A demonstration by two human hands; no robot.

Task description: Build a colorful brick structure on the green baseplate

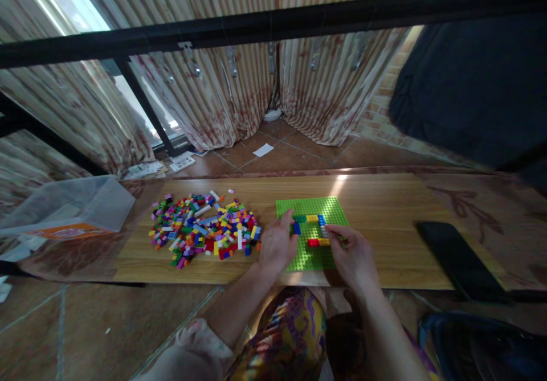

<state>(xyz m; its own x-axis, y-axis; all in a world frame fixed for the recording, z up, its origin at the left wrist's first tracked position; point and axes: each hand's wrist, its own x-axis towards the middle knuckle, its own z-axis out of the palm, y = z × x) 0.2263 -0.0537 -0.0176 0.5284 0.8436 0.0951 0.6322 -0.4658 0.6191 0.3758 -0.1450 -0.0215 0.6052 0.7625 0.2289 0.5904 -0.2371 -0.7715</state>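
Note:
A green baseplate (pixel 314 205) lies on a wooden board (pixel 384 210). On it stands a small outline of bricks: green, yellow and blue across the back, red and yellow at the front (pixel 318 242). My left hand (pixel 277 244) rests on the plate's left edge, fingers curled, fingertips touching a blue brick (pixel 296 228). My right hand (pixel 352 255) lies on the plate's right part, with its fingertips pinched at the front yellow brick. A heap of loose coloured bricks (pixel 205 227) is spread to the left of my left hand.
A black phone (pixel 459 258) lies on the board's right end. A clear plastic bag with an orange label (pixel 68 210) sits at the far left. Curtains and a black metal frame (pixel 256 25) stand behind. Tiled floor lies below.

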